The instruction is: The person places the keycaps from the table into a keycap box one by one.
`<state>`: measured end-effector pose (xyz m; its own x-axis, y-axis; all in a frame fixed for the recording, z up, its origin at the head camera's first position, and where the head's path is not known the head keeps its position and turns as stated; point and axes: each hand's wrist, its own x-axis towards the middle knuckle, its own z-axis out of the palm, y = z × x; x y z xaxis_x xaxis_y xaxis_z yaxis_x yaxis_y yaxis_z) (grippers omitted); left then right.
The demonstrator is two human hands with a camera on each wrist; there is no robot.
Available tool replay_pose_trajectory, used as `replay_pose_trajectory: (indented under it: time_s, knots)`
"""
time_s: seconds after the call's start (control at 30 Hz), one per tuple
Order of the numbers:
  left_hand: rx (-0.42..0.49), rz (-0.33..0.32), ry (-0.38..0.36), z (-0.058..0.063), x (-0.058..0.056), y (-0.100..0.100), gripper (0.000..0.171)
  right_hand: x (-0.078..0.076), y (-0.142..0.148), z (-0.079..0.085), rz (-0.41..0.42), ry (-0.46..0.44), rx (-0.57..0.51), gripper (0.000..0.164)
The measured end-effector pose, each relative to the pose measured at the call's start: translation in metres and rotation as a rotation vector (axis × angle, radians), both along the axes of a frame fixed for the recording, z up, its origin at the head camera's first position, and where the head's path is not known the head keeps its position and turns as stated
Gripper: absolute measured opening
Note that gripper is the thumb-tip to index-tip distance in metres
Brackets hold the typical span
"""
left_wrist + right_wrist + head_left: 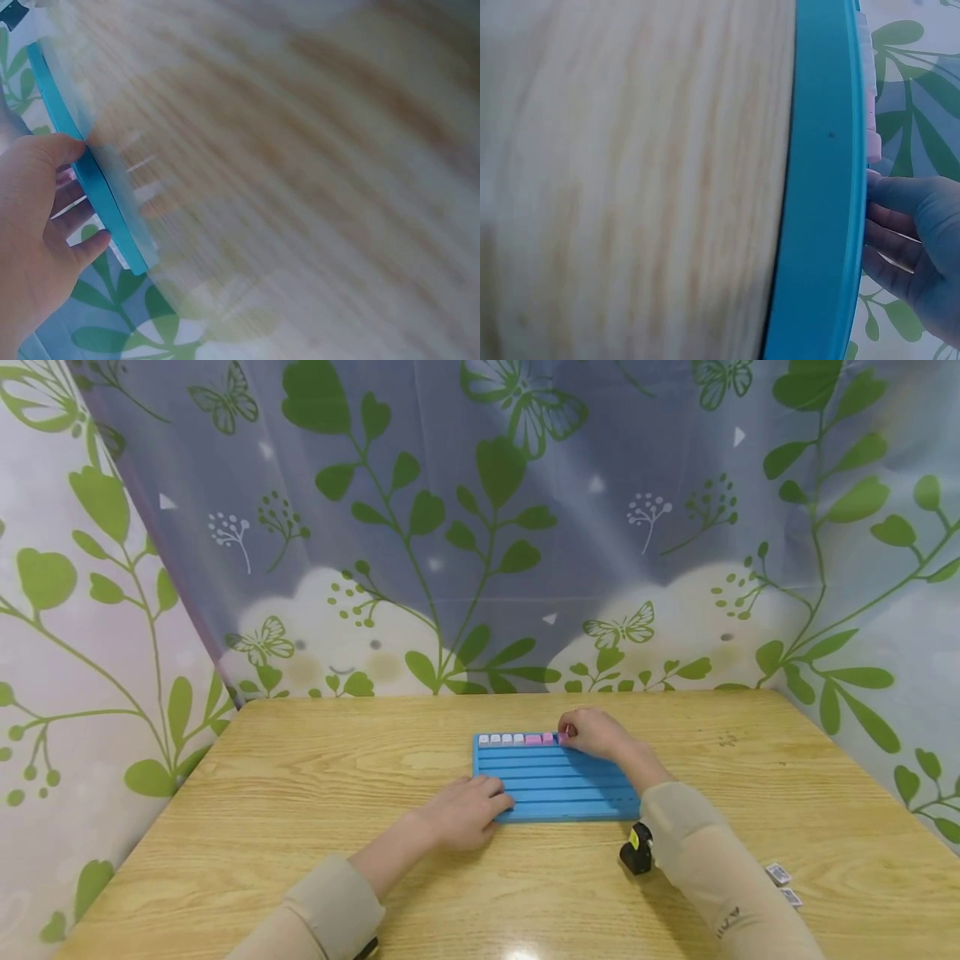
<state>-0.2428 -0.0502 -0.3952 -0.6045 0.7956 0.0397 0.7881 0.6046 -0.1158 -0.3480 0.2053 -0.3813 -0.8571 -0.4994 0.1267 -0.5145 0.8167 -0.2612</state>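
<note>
A blue ridged tray [558, 789] lies on the table. White keycaps [501, 739] and pink keycaps [533, 739] stand in a line along its far row. My right hand [596, 732] is at the right end of that line, pinching a pink keycap [873, 177] between thumb and fingers; the fingers hide much of it. My left hand [465, 810] grips the tray's near left corner. In the left wrist view, its thumb lies on the tray's blue edge [97, 184] and the other fingers reach over the far side.
Two small pale pieces [778, 873] lie on the wooden table [300, 793] beside my right forearm. A black wrist device [637, 850] hangs under the right sleeve. Patterned curtains [420, 527] stand behind and beside the table.
</note>
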Motion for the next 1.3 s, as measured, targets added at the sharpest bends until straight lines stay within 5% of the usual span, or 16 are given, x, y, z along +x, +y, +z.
replay_pose_trajectory:
  time_s: [0.87, 1.3]
  knots:
    - [0.007, 0.008, -0.019, 0.002, 0.001, 0.001, 0.031, 0.002, -0.003, -0.001, 0.030, -0.011, -0.012, 0.014]
    - [-0.006, 0.005, -0.015, 0.003, 0.002, 0.001, 0.031, 0.008, 0.009, 0.003, 0.004, -0.092, -0.024, 0.035]
